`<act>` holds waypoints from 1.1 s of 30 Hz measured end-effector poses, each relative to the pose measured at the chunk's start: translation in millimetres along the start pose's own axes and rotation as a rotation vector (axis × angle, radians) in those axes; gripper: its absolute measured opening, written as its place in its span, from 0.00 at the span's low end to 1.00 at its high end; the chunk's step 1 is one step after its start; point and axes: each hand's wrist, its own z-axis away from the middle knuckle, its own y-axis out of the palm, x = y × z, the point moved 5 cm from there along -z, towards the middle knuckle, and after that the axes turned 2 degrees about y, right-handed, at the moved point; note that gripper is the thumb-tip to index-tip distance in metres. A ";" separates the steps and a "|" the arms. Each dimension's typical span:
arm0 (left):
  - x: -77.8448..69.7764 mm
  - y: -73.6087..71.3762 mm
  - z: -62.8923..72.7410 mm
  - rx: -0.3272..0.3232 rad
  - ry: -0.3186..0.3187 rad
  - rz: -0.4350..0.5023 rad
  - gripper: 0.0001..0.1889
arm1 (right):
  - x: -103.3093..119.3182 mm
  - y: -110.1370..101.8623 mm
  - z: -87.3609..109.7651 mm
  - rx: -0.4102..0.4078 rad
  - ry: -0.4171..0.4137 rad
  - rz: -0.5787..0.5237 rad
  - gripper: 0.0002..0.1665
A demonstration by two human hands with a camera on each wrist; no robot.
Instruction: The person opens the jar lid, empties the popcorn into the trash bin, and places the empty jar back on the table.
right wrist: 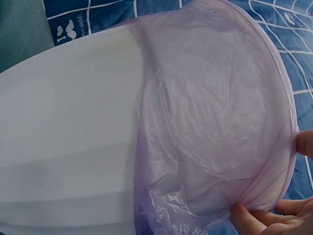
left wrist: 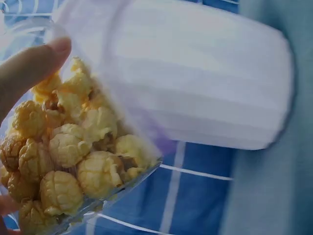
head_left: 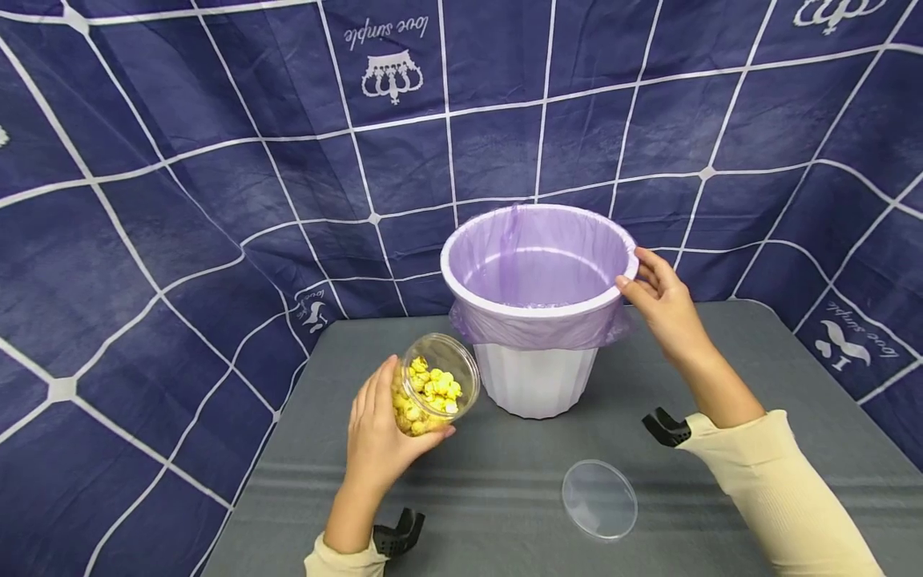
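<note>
popcorn tub, clear and uncovered, is clasped in the left hand, its wall held between thumb and fingers. it is held tilted above the grey surface, close to the left side of a white bin; whether the two touch cannot be told. light weight is to be expected, and the thin, smooth wall is judged likely to flex or slip if squeezed hard; a broad hold low around the side would be advised. the popcorn inside is judged airy, crumbly and easily spilled over the lip. the bin's rim is pinched by the right hand, thumb and fingers set on either side. a filmy purple liner, folded over that rim, may slide unless trapped there. in front of the bin, a clear round lid is seen lying flat, best lifted by its edge.
</note>
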 end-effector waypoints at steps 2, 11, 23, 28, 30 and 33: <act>-0.6 -11.2 -14.8 -0.062 0.010 -0.011 0.58 | 0.1 0.1 -0.1 0.002 -0.005 0.010 0.35; -12.1 -39.5 -85.5 -0.198 0.123 -0.081 0.55 | 0.4 -1.1 -0.6 0.000 -0.004 0.031 0.35; -13.3 -16.5 -169.2 -0.032 0.242 -0.259 0.56 | -1.8 0.4 -1.6 0.013 -0.004 0.023 0.35; -18.3 -5.3 -189.2 0.047 0.333 -0.376 0.56 | -2.9 -0.9 -1.2 0.005 -0.003 0.017 0.35; -20.1 -2.7 -195.8 0.070 0.371 -0.418 0.55 | -3.1 -1.3 -1.3 0.001 -0.006 0.016 0.35; -23.4 -1.1 -204.2 0.111 0.410 -0.461 0.55 | -3.3 -1.6 -1.2 -0.004 -0.010 0.016 0.35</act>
